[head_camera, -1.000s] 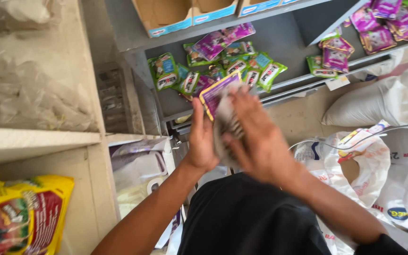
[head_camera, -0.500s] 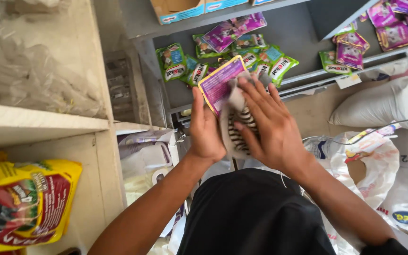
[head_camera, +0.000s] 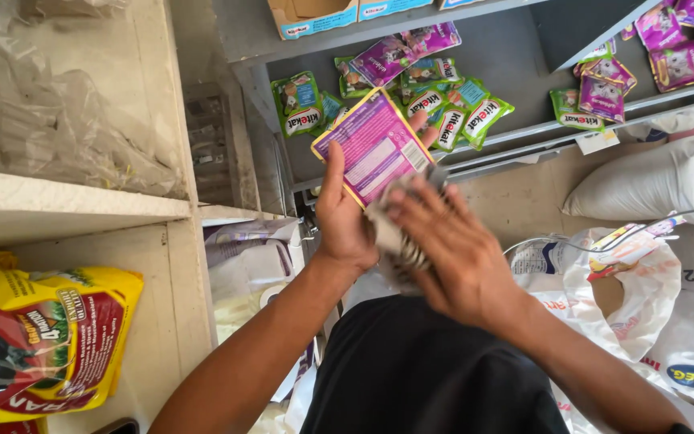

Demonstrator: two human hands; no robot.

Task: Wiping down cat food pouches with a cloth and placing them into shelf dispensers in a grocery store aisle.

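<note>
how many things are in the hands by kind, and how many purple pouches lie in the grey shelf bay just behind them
purple pouch held in left hand: 1
grey cloth under right hand: 1
purple pouches lying in that bay of the grey shelf: 2
total: 4

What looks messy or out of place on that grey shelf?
The green pouches and purple pouches on the grey shelf lie scattered flat at all angles, some overlapping, not lined up. The left hand holds one purple pouch; the right hand presses a cloth to it.
</note>
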